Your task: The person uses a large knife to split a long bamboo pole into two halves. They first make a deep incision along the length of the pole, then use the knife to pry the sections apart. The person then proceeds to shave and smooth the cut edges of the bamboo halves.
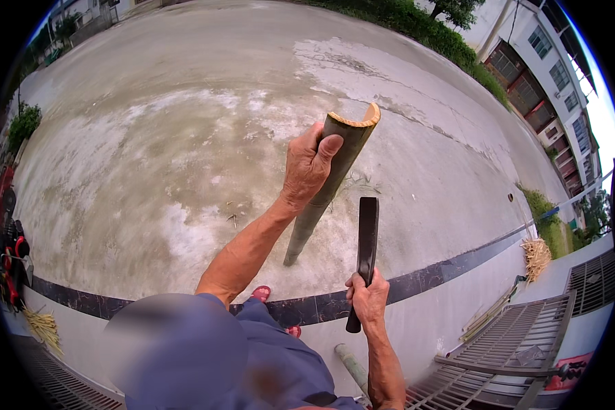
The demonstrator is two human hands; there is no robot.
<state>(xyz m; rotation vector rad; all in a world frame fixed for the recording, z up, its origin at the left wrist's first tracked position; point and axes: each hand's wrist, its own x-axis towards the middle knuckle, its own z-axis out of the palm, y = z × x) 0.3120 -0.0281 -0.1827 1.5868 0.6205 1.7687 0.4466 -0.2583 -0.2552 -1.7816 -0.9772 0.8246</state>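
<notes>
My left hand (311,164) grips a split length of bamboo (333,169) near its upper end. The bamboo is a curved half with a pale cut edge on top and a green-grey outer side; it slants down towards the concrete ground. In my right hand (370,297) is the handle of a dark bladed tool, which looks like a billhook or cleaver (368,225), its blade pointing up and away. The blade is to the right of the bamboo and apart from it.
Concrete ground (133,154) spreads ahead, edged by a dark tile strip (410,287). Another bamboo pole (352,365) lies beside me. Metal bar gates (512,333) stand at the right, bundles of thin sticks (537,259) at both sides, and red machinery (10,246) at the far left.
</notes>
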